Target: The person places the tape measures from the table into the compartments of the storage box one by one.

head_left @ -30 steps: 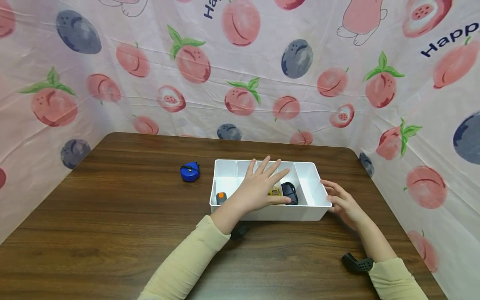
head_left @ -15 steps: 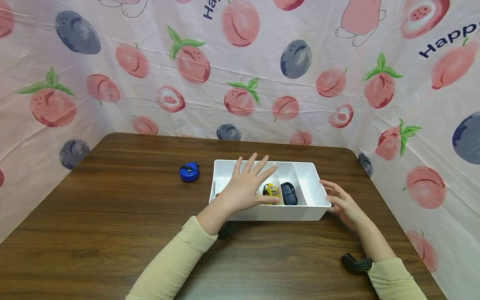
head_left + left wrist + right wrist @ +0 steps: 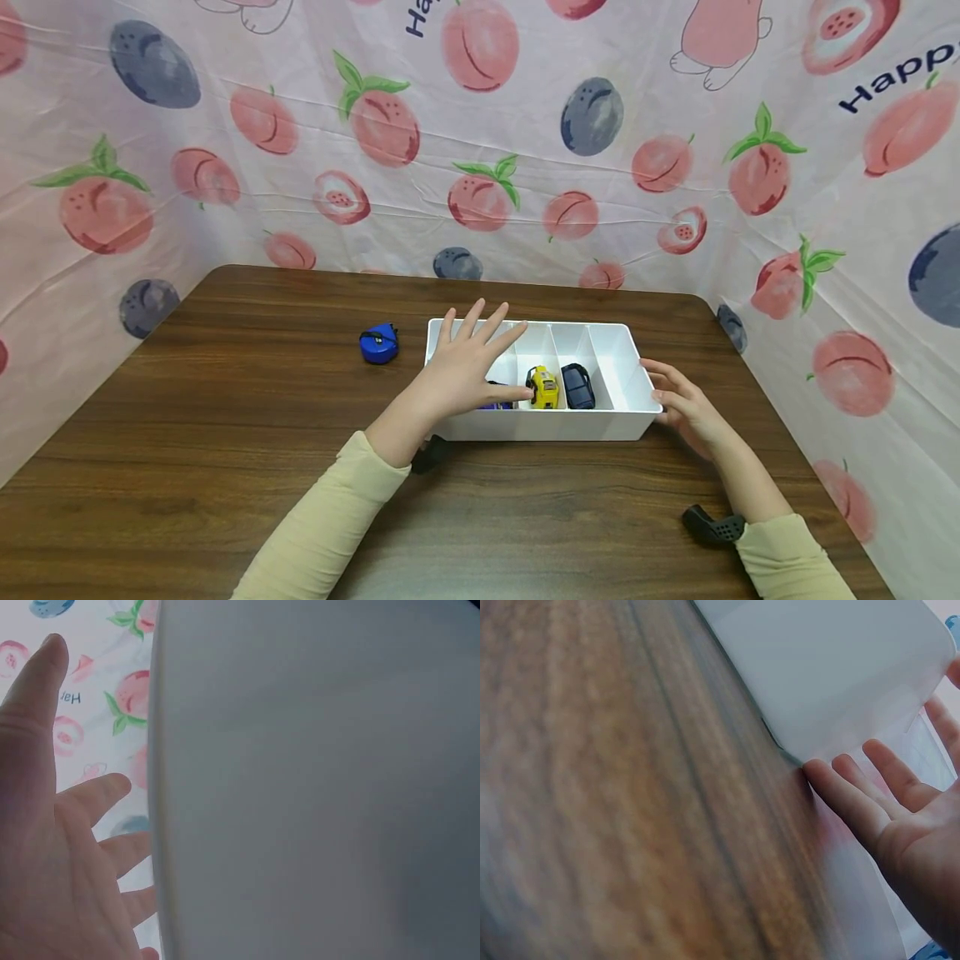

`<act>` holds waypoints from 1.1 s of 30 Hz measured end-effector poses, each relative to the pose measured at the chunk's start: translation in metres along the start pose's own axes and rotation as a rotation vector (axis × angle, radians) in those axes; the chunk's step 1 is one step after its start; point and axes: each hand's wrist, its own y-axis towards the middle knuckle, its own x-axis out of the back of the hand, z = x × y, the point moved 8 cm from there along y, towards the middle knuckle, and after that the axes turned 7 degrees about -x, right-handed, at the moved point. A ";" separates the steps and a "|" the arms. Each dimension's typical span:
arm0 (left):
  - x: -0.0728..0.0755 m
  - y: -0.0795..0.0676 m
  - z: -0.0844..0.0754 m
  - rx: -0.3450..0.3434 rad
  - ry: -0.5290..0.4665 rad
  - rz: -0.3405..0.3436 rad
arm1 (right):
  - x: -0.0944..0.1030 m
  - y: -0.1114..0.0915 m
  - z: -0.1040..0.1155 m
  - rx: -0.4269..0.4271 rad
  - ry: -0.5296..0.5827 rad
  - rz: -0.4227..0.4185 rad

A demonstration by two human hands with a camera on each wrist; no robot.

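Note:
A white divided box (image 3: pixel 555 426) stands on the wooden table. My left hand (image 3: pixel 457 371) hovers over its left part, fingers spread and nothing held; in the left wrist view the same hand (image 3: pixel 71 817) appears beside the box's white wall (image 3: pixel 315 780). My right hand (image 3: pixel 693 412) touches the box's right end, and the right wrist view shows its fairly straight fingers (image 3: pixel 847 799) against the lower corner. In the compartments lie a yellow-and-black item (image 3: pixel 543 388), a dark navy item (image 3: pixel 578 387) and a partly covered blue item (image 3: pixel 497 406); their exact kind is unclear. The leftmost compartment is mostly hidden by my left hand.
A blue tape measure (image 3: pixel 379 344) with a black strap sits on the table left of the box. Fruit-printed cloth (image 3: pixel 405 217) hangs behind and along the sides of the brown table (image 3: pixel 187 467). Each wrist wears a black strap.
My left hand has drifted left across the box, fingers still spread, uncovering the yellow item and part of the blue one. The grey-and-orange item is now covered. My right hand stays put.

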 end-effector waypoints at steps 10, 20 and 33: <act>0.011 -0.015 0.023 0.048 -0.006 -0.024 | 0.000 0.000 0.000 -0.001 -0.008 -0.008; 0.017 -0.030 0.042 0.089 -0.008 -0.038 | 0.000 0.000 -0.001 -0.016 -0.015 -0.016; 0.021 -0.044 0.062 0.129 0.002 -0.030 | 0.001 0.001 -0.003 -0.036 -0.016 -0.027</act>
